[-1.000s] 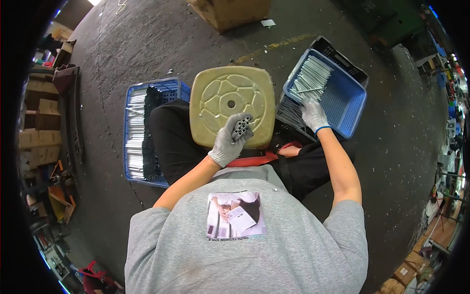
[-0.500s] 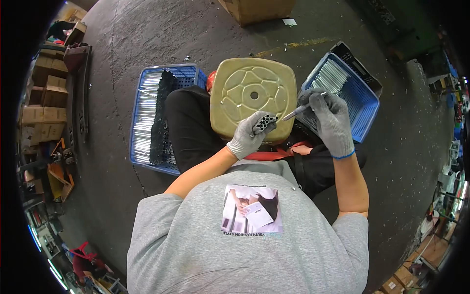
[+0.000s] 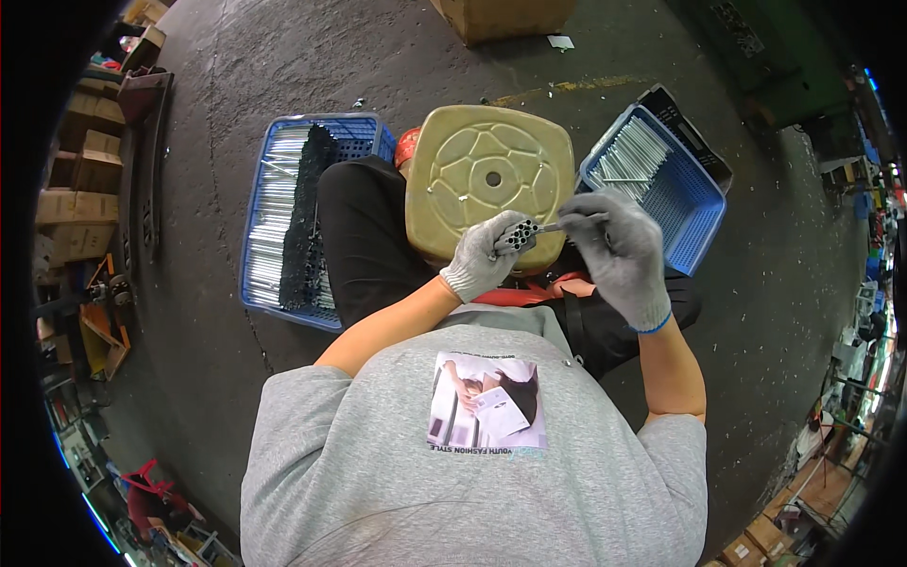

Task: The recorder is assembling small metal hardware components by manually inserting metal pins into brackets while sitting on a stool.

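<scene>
Both of my hands wear grey knit gloves and meet in front of a yellow-beige plastic stool (image 3: 529, 137). My left hand (image 3: 480, 260) is closed around a bundle of short metal tubes (image 3: 520, 235), their open round ends facing right. My right hand (image 3: 619, 246) pinches a slim, grey, pen-like tool (image 3: 551, 228). The tool's tip is at the upper right tube ends; whether it sits inside a tube I cannot tell. Most of its body is hidden by the right glove.
A blue basket (image 3: 248, 241) on the left holds rows of metal tubes beside dark netting. Another blue basket (image 3: 697, 213) on the right holds more tubes (image 3: 631, 156) at its far end. A cardboard box (image 3: 505, 21) stands ahead; a green machine (image 3: 756, 57) stands far right.
My right hand has moved left and down, bringing the tool's tip to the tube ends. My left hand still grips the bundle, shifted slightly right.
</scene>
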Tool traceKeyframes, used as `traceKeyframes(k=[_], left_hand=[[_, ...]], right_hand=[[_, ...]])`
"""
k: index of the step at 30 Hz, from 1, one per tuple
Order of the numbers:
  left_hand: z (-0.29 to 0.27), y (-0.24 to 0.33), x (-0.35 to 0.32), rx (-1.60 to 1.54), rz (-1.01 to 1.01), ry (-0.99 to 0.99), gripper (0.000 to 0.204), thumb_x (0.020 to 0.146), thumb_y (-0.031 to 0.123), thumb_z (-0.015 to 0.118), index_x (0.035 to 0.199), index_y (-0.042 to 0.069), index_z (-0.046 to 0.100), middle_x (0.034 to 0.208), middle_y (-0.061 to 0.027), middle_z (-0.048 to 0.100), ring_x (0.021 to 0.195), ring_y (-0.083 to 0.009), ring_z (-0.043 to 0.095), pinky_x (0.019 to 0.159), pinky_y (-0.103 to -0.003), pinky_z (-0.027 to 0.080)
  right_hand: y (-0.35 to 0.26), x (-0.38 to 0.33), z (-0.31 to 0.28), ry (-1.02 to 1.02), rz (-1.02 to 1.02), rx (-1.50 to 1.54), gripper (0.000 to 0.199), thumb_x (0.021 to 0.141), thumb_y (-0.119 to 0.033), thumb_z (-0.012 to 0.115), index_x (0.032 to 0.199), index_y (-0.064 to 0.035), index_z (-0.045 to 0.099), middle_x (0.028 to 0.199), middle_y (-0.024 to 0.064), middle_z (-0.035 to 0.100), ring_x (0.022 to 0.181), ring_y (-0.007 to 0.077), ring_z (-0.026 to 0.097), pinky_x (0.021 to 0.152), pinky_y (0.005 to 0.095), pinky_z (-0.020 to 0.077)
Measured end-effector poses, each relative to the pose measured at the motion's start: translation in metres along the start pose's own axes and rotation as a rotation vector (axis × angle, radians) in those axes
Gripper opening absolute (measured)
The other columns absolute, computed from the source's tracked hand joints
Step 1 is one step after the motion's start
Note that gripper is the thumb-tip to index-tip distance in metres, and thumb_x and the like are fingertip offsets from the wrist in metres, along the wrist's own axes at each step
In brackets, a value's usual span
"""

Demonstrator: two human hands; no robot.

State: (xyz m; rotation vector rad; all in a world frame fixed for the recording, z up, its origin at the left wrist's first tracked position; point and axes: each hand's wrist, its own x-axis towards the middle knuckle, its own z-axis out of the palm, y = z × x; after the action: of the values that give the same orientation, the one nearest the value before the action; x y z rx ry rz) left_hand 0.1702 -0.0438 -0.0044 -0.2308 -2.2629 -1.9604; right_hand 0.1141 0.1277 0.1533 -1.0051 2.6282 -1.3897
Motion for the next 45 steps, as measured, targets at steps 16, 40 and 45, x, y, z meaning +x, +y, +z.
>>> traceKeyframes(k=[16, 40, 45], left_hand=[[-0.002, 0.009, 0.002, -0.024, -0.001, -0.003, 0.029, 0.083, -0.008, 0.062, 0.108, 0.005, 0.061, 0.086, -0.0034, 0.071, 0.071, -0.0120, 0.065, 0.064, -0.025, 0.051], [-0.001, 0.003, 0.000, 0.041, -0.010, -0.020, 0.031, 0.079, -0.008, 0.064, 0.108, 0.004, 0.063, 0.087, -0.0035, 0.070, 0.072, -0.0117, 0.063, 0.064, -0.025, 0.049], [0.000, 0.000, 0.000, 0.069, 0.012, -0.017, 0.032, 0.078, -0.009, 0.064, 0.108, 0.003, 0.063, 0.088, -0.0040, 0.070, 0.072, -0.0123, 0.064, 0.064, -0.026, 0.050]], right_hand=[[-0.002, 0.000, 0.017, 0.337, 0.468, 0.644, 0.007, 0.089, -0.006, 0.069, 0.092, 0.0002, 0.068, 0.085, 0.0058, 0.070, 0.064, 0.0102, 0.059, 0.057, 0.0204, 0.0451], [-0.004, 0.002, 0.024, 0.347, 0.437, 0.603, 0.007, 0.087, -0.005, 0.069, 0.090, 0.0009, 0.067, 0.078, 0.0064, 0.068, 0.061, 0.0098, 0.057, 0.055, 0.0203, 0.0430], [-0.006, 0.000, 0.019, 0.267, 0.231, 0.298, 0.006, 0.086, -0.003, 0.069, 0.090, 0.0004, 0.067, 0.077, 0.0060, 0.067, 0.058, 0.0101, 0.054, 0.054, 0.0211, 0.0416]])
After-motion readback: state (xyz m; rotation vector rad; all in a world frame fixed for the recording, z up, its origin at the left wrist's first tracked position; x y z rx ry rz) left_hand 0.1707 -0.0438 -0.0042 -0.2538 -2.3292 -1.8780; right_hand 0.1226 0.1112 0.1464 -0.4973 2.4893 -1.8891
